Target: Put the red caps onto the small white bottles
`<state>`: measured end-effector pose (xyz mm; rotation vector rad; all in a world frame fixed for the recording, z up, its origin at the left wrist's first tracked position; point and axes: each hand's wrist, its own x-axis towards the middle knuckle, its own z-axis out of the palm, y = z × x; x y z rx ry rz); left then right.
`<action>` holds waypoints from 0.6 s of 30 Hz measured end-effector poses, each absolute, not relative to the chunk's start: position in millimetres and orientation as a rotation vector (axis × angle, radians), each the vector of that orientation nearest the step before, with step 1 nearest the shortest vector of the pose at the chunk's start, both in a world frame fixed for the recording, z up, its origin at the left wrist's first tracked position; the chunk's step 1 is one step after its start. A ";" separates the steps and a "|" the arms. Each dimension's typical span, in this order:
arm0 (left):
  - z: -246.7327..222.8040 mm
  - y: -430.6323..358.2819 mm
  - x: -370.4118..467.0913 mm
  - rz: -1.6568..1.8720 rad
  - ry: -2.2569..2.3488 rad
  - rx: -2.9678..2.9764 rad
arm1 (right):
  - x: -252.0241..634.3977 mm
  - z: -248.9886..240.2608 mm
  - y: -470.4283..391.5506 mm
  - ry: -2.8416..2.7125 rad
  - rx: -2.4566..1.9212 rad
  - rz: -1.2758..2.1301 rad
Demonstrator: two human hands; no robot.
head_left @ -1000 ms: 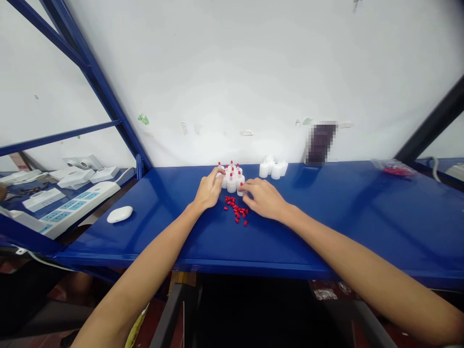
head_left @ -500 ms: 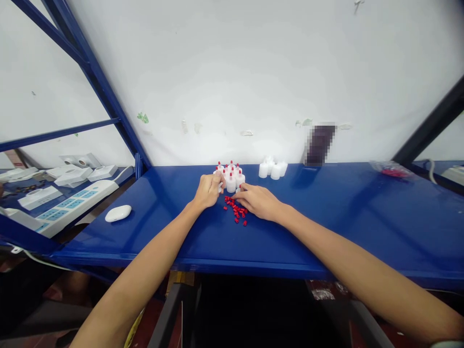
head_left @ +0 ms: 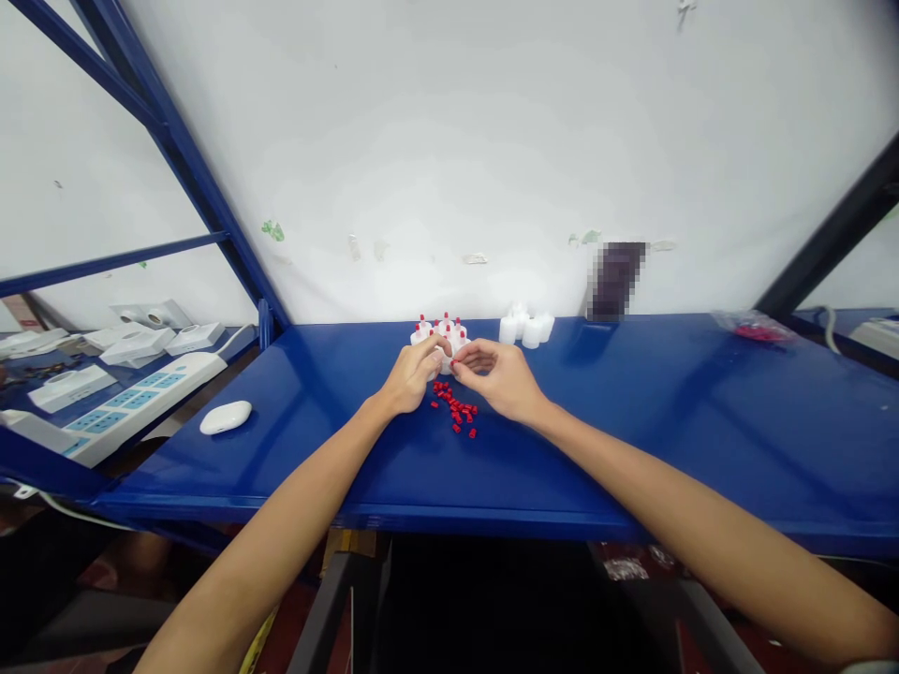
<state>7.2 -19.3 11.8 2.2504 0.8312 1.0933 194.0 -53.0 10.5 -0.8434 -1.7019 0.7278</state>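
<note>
- Left hand: raised just off the blue shelf, fingers curled around a small white bottle. Most of the bottle is hidden behind the fingers; only a sliver of white shows between the two hands.
- Right hand: thumb and forefinger pinched together at the bottle's top, touching the left fingertips. A speck of red shows at the pinch, too small to say for certain that it is a cap.
- Held bottle: sits between the two hands, just in front of the capped group and above the loose caps.
- Capped bottles: a tight cluster of small white bottles with red tips, upright, near the back wall, directly behind the hands.
- Uncapped bottles: a second cluster, plain white, upright, to the right of the capped group and apart from it.
- Loose red caps: scattered pile on the shelf surface, below and between the two hands, nearest the right wrist.
- White oval object: lies alone at the left end of the shelf, well apart from the hands.
- Clear bag with red contents: far right of the shelf, near the back.
- White power strips: on the neighbouring shelf to the left, beyond the blue frame post.
</note>
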 end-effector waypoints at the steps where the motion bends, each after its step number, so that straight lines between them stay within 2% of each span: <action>1: 12.5 -20.9 8.6 1.084 0.817 2.248 | 191.3 10.2 -54.4 -1.667 -0.816 0.781; 4: 13.5 -24.5 12.3 1.065 0.770 2.238 | 187.3 9.1 -57.3 -1.680 -0.753 0.829; 9: 12.3 -25.0 13.2 1.046 0.730 2.215 | 188.1 9.0 -58.7 -1.812 -0.744 0.668; 13: 9.8 -20.3 11.5 1.160 0.788 2.099 | 191.6 9.1 -60.0 -1.837 -0.751 0.468; 18: 9.3 -18.1 15.0 1.312 0.828 1.950 | 196.1 9.1 -66.1 -2.011 -0.781 0.410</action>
